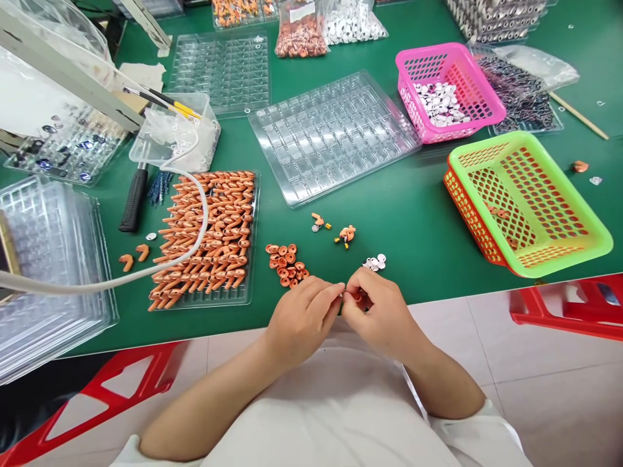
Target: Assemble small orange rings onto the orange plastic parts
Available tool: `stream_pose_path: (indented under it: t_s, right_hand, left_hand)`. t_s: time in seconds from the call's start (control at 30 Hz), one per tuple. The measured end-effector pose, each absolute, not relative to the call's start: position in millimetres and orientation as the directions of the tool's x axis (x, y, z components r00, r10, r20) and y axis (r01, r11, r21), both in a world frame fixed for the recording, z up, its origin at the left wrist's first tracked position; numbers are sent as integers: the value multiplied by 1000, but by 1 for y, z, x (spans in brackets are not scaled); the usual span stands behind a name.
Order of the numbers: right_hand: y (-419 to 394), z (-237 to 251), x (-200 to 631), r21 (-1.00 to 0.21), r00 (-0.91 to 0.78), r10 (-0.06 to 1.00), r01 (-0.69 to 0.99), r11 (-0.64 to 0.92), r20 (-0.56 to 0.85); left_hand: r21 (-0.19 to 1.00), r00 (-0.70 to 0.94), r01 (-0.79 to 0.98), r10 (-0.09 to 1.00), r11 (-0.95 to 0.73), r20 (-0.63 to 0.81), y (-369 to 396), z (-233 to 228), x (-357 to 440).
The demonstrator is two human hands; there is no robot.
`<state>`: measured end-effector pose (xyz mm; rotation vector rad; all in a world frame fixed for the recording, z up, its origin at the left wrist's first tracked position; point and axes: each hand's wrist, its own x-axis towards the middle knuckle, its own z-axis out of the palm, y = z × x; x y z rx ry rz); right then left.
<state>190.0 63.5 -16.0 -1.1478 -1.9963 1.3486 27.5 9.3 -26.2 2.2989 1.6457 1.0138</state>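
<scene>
While both hands meet at the near edge of the table, low in the middle of the frame, a tiny part sits pinched between their fingertips. The left hand closes thumb and forefinger on it from the left; the right hand curls round it from the right, and something orange shows inside that hand's grip, too hidden to name. So each grip is clenched on small work, neither hand flat or loose. The part is too small to give a long axis.

Just above the left hand, nearly touching its knuckles, lies a heap of orange rings. Just above the right hand lies a small cluster of white discs, and that hand is the nearer to them. A little farther up the table are two small orange-and-yellow pieces. To the left stands a tray of orange hooks with a white tube curving over it. An empty clear tray lies above centre, a pink basket upper right and a green basket at right.
</scene>
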Motion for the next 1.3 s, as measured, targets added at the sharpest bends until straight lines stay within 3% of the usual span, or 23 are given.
stream_pose_path:
  t_s: [0.13, 0.33, 0.47, 1.3]
  right_hand:
    - [67, -16, 192, -931, -536, 838, 348, 111, -101]
    - [73, -13, 197, -944, -515, 852, 317, 89, -93]
    - [74, -9, 198, -947, -551, 830, 307, 98, -92]
    - [79, -7, 201, -872, -615, 784, 425, 245, -80]
  left_hand:
    - [510, 101, 791, 895, -337, 434, 11, -27, 27]
    - [796, -32, 575, 967, -188, 251, 14, -20, 25]
    - [875, -51, 473, 989, -100, 140, 14, -21, 24]
    - [768, 88, 594, 969, -238, 232, 19, -19, 25]
